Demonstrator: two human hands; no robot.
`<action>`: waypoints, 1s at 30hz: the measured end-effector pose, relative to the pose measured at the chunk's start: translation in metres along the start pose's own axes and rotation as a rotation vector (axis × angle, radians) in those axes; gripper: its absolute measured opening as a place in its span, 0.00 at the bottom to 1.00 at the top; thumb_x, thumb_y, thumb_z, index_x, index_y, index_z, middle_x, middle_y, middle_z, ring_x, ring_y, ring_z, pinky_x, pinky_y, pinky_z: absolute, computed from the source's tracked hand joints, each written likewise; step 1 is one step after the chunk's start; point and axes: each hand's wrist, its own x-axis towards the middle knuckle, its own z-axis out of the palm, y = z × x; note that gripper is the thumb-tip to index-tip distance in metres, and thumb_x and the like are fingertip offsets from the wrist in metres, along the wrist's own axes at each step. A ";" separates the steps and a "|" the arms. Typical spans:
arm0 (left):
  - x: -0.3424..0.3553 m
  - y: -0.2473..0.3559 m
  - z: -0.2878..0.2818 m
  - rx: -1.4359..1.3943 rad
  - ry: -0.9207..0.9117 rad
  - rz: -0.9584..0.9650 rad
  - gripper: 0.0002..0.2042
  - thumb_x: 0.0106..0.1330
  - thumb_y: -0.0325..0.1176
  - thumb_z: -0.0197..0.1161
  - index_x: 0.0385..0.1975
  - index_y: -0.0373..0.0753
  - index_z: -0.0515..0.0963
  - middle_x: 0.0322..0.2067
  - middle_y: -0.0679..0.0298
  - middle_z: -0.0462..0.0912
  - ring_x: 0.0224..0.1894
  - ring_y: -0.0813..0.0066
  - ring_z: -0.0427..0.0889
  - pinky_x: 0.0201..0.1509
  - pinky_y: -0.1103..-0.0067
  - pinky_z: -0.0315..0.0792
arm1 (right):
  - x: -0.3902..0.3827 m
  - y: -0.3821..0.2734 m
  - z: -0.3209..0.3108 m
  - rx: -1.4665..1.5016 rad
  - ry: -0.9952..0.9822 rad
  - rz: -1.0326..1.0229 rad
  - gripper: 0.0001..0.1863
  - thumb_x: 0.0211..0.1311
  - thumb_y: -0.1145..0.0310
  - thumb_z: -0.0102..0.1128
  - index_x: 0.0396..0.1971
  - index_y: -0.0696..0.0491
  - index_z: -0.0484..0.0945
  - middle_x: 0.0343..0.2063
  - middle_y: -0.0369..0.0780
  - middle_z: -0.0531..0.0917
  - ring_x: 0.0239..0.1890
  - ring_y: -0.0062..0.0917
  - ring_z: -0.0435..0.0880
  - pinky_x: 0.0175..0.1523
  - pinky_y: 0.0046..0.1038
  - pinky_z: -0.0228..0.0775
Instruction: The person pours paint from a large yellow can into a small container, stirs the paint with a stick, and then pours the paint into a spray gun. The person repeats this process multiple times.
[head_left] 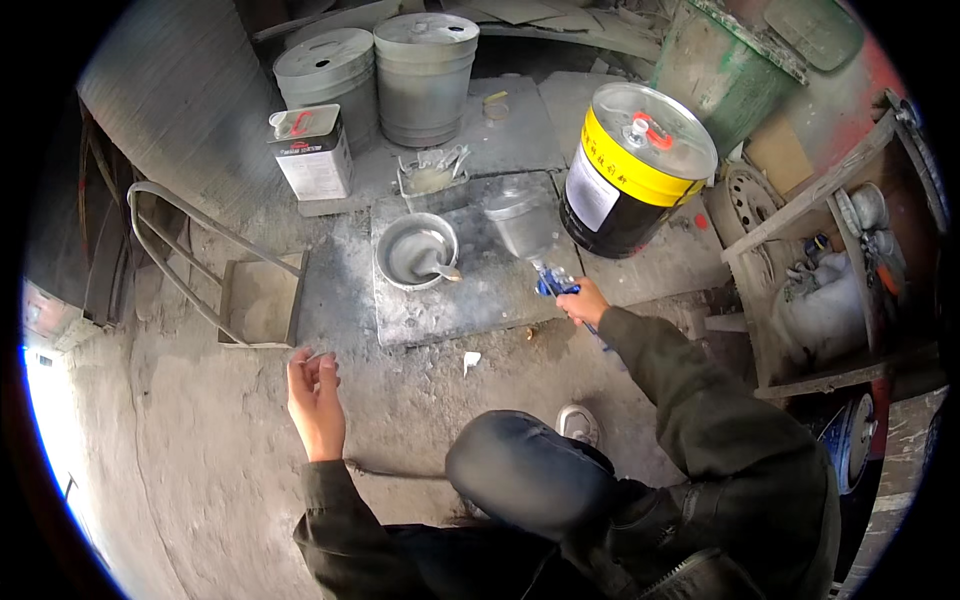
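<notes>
My right hand (583,303) grips a blue spray gun (556,283), which has a cloudy, translucent paint cup (518,218) on top. The cup is over the paint-smeared slab, beside a round metal pot (385,262). Inside that pot are grey liquid and a scoop-like tool (437,266), its handle end resting over the rim. My left hand (317,400) is raised above the floor, near the wooden box of a handled carrier. Its fingers are curled together, and something small and thin may be between their tips; I cannot make out what.
A black-and-yellow drum (628,180) stands right of the cup. Behind are two grey drums (425,85), a rectangular can (315,170) and a small tub (432,190) of tools. The handled carrier (232,330) stands left; a wooden shelf (790,235) stands right. My shoe (578,426) is below.
</notes>
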 end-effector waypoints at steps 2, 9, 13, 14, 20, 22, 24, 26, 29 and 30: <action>-0.007 0.010 0.006 0.042 0.032 0.046 0.17 0.70 0.34 0.58 0.54 0.33 0.70 0.39 0.62 0.82 0.40 0.79 0.79 0.45 0.80 0.74 | -0.001 0.008 -0.008 0.115 -0.012 -0.021 0.07 0.50 0.71 0.62 0.26 0.59 0.76 0.14 0.35 0.73 0.11 0.19 0.69 0.14 0.25 0.60; -0.024 0.010 -0.004 0.000 0.043 0.012 0.15 0.72 0.33 0.55 0.54 0.31 0.69 0.41 0.60 0.82 0.42 0.78 0.79 0.48 0.80 0.74 | -0.031 0.021 -0.008 0.102 0.015 0.046 0.05 0.52 0.73 0.61 0.27 0.57 0.76 0.14 0.33 0.72 0.11 0.17 0.69 0.15 0.24 0.59; -0.012 0.019 -0.003 -0.054 0.035 0.055 0.15 0.72 0.32 0.55 0.53 0.31 0.70 0.42 0.59 0.81 0.44 0.77 0.79 0.50 0.80 0.73 | -0.019 0.034 0.011 -0.072 0.027 0.003 0.08 0.53 0.72 0.61 0.33 0.56 0.78 0.13 0.32 0.72 0.11 0.16 0.68 0.15 0.25 0.57; -0.010 0.023 0.000 -0.027 0.015 0.079 0.15 0.72 0.31 0.56 0.53 0.31 0.70 0.43 0.58 0.81 0.44 0.77 0.79 0.51 0.80 0.73 | -0.026 0.037 0.013 -0.030 -0.004 0.037 0.10 0.52 0.71 0.61 0.34 0.58 0.79 0.15 0.35 0.74 0.14 0.20 0.71 0.21 0.28 0.63; -0.014 0.027 0.016 0.081 -0.035 0.092 0.14 0.71 0.31 0.57 0.53 0.33 0.71 0.45 0.58 0.82 0.44 0.75 0.80 0.49 0.78 0.73 | -0.059 0.059 0.054 -0.280 -0.161 -0.242 0.19 0.51 0.68 0.62 0.44 0.59 0.79 0.26 0.42 0.82 0.27 0.25 0.79 0.36 0.30 0.70; -0.015 0.032 0.022 0.140 -0.070 0.151 0.15 0.71 0.32 0.57 0.53 0.33 0.71 0.45 0.57 0.82 0.44 0.73 0.80 0.49 0.77 0.74 | -0.074 0.051 0.074 -0.273 -0.241 -0.210 0.22 0.53 0.68 0.61 0.50 0.56 0.79 0.27 0.43 0.82 0.29 0.24 0.79 0.38 0.29 0.71; -0.016 0.040 0.030 0.210 -0.120 0.187 0.17 0.70 0.34 0.58 0.54 0.34 0.71 0.45 0.54 0.82 0.46 0.66 0.82 0.50 0.74 0.74 | -0.079 0.051 0.086 -0.239 -0.329 -0.302 0.24 0.54 0.69 0.60 0.54 0.53 0.77 0.28 0.43 0.83 0.30 0.24 0.79 0.39 0.28 0.71; -0.017 0.037 0.027 0.348 -0.186 0.242 0.18 0.71 0.33 0.56 0.58 0.34 0.69 0.51 0.54 0.80 0.52 0.66 0.79 0.55 0.74 0.72 | -0.089 0.034 0.100 -0.254 -0.438 -0.359 0.28 0.54 0.71 0.58 0.60 0.49 0.74 0.32 0.44 0.84 0.32 0.26 0.81 0.42 0.28 0.71; -0.019 0.037 0.030 0.419 -0.270 0.302 0.24 0.69 0.39 0.59 0.61 0.35 0.67 0.55 0.50 0.76 0.58 0.59 0.75 0.61 0.69 0.68 | -0.085 0.036 0.114 -0.320 -0.549 -0.464 0.30 0.53 0.72 0.58 0.61 0.48 0.72 0.36 0.46 0.84 0.33 0.30 0.82 0.44 0.29 0.71; -0.020 0.038 0.030 0.434 -0.302 0.317 0.26 0.68 0.41 0.60 0.62 0.35 0.66 0.56 0.49 0.75 0.60 0.57 0.74 0.63 0.67 0.66 | -0.089 0.028 0.118 -0.316 -0.556 -0.437 0.31 0.52 0.73 0.58 0.61 0.46 0.72 0.38 0.48 0.84 0.35 0.35 0.82 0.46 0.31 0.72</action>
